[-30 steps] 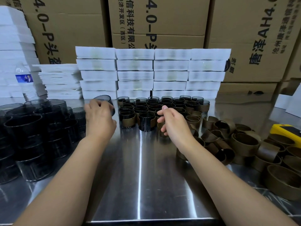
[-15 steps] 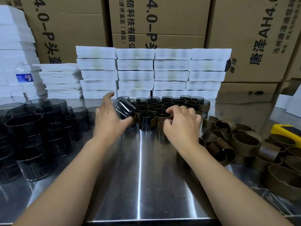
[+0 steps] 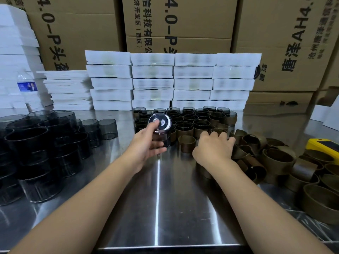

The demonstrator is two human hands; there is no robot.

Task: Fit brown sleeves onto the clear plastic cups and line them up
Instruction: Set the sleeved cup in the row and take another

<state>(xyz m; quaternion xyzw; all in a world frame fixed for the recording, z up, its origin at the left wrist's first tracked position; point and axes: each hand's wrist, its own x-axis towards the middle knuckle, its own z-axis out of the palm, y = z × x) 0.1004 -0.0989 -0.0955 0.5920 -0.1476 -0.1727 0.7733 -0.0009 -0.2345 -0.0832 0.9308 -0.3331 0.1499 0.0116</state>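
**Cup in one hand, sleeves under the other**

Above the steel surface [image 3: 157, 208] at lower centre, the left hand [image 3: 145, 147] grips a clear smoky cup [image 3: 160, 125]. The thumb runs up one side and the fingers curl beneath, and the cup is tipped so its round base faces the camera. It looks light, rigid and slick, so it is best held round the wall.

Just right of centre, the right hand [image 3: 213, 147] lies knuckles-up with its fingers curled down among the brown sleeves [image 3: 278, 158]. I cannot tell whether it has one pinched. A loose sleeve [image 3: 186, 144] stands upright between the two hands, just beside the right one. These bands look thin and easily crushed, so a light hold suits them.

Beyond the hands, the sleeved cups [image 3: 198, 123] stand in rows at centre.
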